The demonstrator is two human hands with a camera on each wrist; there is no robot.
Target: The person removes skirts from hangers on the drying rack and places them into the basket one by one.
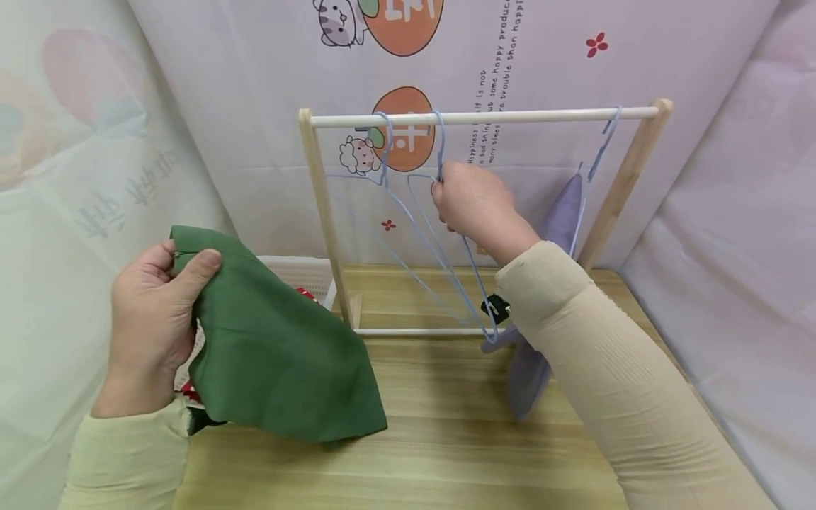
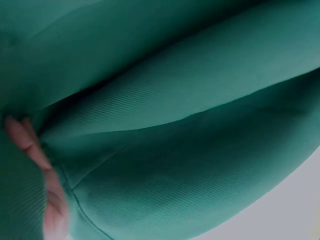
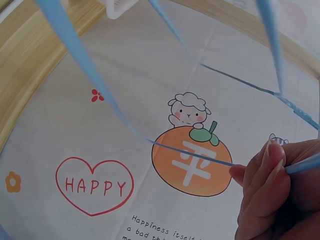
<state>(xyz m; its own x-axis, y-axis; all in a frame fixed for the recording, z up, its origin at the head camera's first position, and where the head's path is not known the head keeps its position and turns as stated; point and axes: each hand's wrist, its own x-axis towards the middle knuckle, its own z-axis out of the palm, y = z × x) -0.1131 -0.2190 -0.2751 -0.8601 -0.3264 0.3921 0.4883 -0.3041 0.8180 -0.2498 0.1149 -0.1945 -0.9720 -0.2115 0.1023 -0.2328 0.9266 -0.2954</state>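
Note:
My left hand [image 1: 153, 312] pinches the top edge of a green cloth garment [image 1: 274, 347], which hangs down to the right over the table. In the left wrist view the green fabric [image 2: 200, 150] fills most of the picture, and a few fingers show at its edge. My right hand [image 1: 474, 202] grips a blue wire hanger [image 1: 472, 262] just below its hook, which sits over the rack's white rail [image 1: 497, 117]. The right wrist view has the fingertips [image 3: 272, 175] closed around the blue hanger wire. Another blue hanger [image 1: 408, 212] hangs just to the left.
A purple garment [image 1: 561, 212] hangs from a hanger at the rack's right end, partly behind the right arm. Behind the green cloth stands a white basket [image 1: 299, 265] with something red in it. The rack's wooden posts [image 1: 325, 219] stand on a wood-grain table [image 1: 421, 418].

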